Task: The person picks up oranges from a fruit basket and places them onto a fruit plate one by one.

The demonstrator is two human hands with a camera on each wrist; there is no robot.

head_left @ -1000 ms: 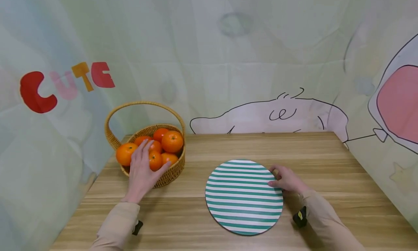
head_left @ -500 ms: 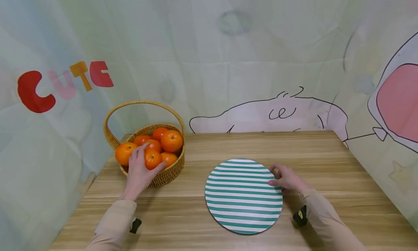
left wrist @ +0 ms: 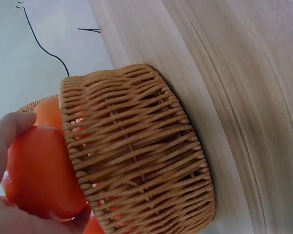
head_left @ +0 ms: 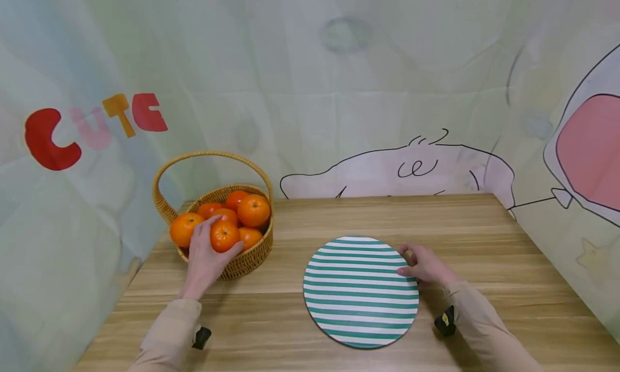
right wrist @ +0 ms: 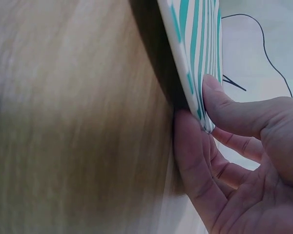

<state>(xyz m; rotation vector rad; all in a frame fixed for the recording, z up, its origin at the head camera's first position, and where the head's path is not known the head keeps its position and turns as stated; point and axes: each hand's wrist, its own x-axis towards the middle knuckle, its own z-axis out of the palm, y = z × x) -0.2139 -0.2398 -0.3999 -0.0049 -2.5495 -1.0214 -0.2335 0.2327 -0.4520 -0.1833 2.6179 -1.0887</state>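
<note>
My left hand [head_left: 204, 263] reaches over the near rim of a wicker basket [head_left: 249, 261] and grips an orange [head_left: 225, 236] between fingers and thumb. In the left wrist view this orange [left wrist: 44, 173] lies right against the woven basket wall [left wrist: 136, 151]. My right hand [head_left: 427, 266] pinches the right edge of a round board [head_left: 360, 296] with green and white stripes. The right wrist view has the thumb [right wrist: 229, 109] on the striped face and fingers curled beneath, with that edge of the board [right wrist: 185, 73] above the wood.
Several other oranges [head_left: 254, 210] fill the basket, whose tall handle [head_left: 213, 153] arches over them. A wooden table [head_left: 290, 318] carries everything. Printed curtains [head_left: 310, 119] hang behind and at both sides of it.
My left hand has closed in around the orange at the near side of the basket, and this orange has shifted slightly left. My right hand and the striped board stay where they were.
</note>
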